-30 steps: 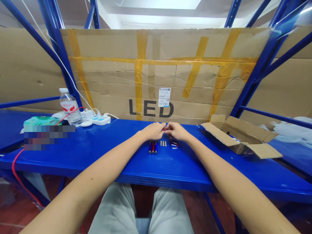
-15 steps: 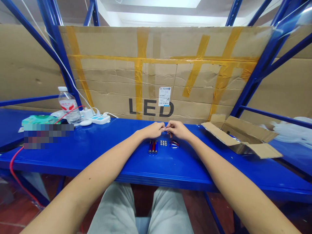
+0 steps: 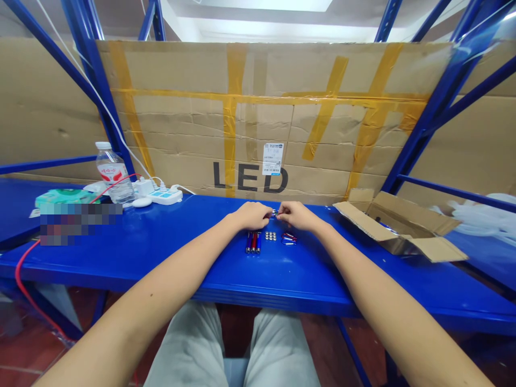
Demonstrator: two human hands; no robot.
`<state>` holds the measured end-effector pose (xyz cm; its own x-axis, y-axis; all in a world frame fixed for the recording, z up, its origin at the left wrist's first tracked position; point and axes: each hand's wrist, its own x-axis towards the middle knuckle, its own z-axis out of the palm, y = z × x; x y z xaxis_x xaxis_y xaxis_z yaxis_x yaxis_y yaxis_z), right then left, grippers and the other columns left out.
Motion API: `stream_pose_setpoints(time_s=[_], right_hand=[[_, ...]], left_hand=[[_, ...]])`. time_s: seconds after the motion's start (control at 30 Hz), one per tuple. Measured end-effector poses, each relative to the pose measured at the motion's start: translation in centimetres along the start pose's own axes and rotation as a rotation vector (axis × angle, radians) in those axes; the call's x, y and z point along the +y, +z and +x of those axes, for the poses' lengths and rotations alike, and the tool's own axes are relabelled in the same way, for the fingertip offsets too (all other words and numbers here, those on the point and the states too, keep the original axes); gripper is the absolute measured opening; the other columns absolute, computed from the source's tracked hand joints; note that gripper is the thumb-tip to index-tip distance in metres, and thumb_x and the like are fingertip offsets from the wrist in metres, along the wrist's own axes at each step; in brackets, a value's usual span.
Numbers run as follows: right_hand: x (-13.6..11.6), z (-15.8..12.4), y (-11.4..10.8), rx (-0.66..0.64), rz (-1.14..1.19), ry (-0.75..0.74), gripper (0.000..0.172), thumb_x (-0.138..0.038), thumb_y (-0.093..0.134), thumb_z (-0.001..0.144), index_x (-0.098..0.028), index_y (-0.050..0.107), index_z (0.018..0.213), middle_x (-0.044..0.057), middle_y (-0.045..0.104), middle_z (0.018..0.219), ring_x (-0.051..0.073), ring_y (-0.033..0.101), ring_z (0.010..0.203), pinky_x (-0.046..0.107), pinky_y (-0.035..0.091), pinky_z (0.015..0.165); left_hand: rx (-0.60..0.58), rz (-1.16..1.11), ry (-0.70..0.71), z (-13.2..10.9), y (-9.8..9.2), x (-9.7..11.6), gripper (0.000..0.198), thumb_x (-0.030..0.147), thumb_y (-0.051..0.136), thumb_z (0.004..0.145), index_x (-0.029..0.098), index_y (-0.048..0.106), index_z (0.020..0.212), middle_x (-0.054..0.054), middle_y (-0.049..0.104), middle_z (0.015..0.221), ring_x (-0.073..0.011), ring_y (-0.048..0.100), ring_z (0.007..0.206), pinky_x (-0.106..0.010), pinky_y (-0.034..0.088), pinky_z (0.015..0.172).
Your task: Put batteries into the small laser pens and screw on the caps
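Observation:
My left hand [image 3: 255, 215] and my right hand [image 3: 296, 215] face each other over the blue table, fingertips a little apart. Both have their fingers closed in a pinch. Small shiny silver pieces [image 3: 275, 213] show between the fingertips, too small to name; whether they are held or lying on the table I cannot tell. Nearer to me, below the left hand, three slim metal tubes [image 3: 253, 243], blue and red with silver ends, lie side by side. Right of them sit several small silver button cells [image 3: 271, 236] in rows. Red and blue carabiner clips [image 3: 289, 238] lie below my right hand.
An open cardboard box [image 3: 397, 223] stands on the right of the blue table [image 3: 161, 247]. At the left are a water bottle [image 3: 114, 174], a white power strip [image 3: 166, 195] and a green packet [image 3: 64, 197]. A large cardboard panel [image 3: 181, 134] closes off the back.
My fingertips have drawn slightly apart, and more of the small silver pieces shows between them. The tubes, cells and clips lie as before.

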<state>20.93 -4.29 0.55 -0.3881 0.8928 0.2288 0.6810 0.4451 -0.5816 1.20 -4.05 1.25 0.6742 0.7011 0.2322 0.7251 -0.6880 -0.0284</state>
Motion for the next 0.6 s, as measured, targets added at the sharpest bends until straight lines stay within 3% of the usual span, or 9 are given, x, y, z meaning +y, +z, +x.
stream_pose_setpoints(time_s=[0.17,0.4,0.6], right_hand=[[0.3,0.0,0.1,-0.063,-0.075,0.034,0.006,-0.016,0.058,0.081,-0.018,0.055,0.077,0.0,0.062,0.065,0.013,0.056,0.052,0.024,0.04,0.05],[0.7,0.2,0.4,-0.088,-0.037,0.025,0.007,-0.02,0.057,0.084,-0.019,0.053,0.079,0.0,0.064,0.066,0.013,0.058,0.054,0.024,0.042,0.053],[0.9,0.5,0.5,-0.054,0.043,-0.01,0.006,-0.022,0.053,0.088,-0.019,0.049,0.083,0.002,0.068,0.077,0.012,0.059,0.056,0.023,0.043,0.051]], left_hand=[[-0.018,0.002,0.035,0.3,0.4,-0.2,0.014,0.019,0.056,0.077,0.02,0.069,0.081,-0.009,0.069,0.092,-0.0259,0.064,0.09,-0.032,0.045,0.075],[-0.091,-0.024,-0.071,0.0,-0.1,-0.6,0.014,0.02,0.057,0.076,0.02,0.069,0.084,-0.01,0.07,0.091,-0.025,0.064,0.086,-0.032,0.045,0.074],[0.001,-0.191,-0.185,0.0,0.5,-1.8,0.015,0.026,0.059,0.076,0.019,0.063,0.089,-0.008,0.07,0.092,-0.0211,0.062,0.081,-0.028,0.042,0.066]])
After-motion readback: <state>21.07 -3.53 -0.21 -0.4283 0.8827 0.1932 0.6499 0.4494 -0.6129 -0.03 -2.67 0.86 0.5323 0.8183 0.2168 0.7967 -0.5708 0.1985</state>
